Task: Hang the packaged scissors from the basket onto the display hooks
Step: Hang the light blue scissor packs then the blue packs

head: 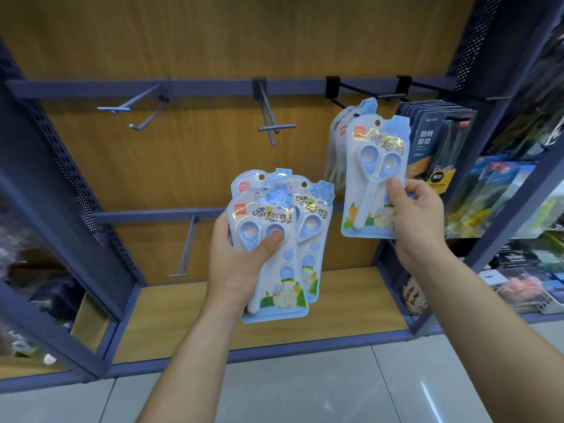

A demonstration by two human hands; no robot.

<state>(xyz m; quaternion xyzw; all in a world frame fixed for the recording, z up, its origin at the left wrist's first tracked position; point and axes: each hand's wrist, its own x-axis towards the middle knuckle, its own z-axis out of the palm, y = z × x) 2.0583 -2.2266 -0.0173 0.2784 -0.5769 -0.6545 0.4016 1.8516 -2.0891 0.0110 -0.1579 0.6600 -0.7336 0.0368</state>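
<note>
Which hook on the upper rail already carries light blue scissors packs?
The black hook, third from left; the two grey hooks are bare, the last hook holds dark packs.

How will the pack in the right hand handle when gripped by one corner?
Likely stiff: the pack stands upright though the right hand pinches only its lower corner. Probably light, for the same reason. Its glossy front shows glare, so it may slip.

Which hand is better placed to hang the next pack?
Right. The right hand holds one pack, its hole up near the black hook already carrying matching packs. The left hand grips a fanned stack lower down.
</note>
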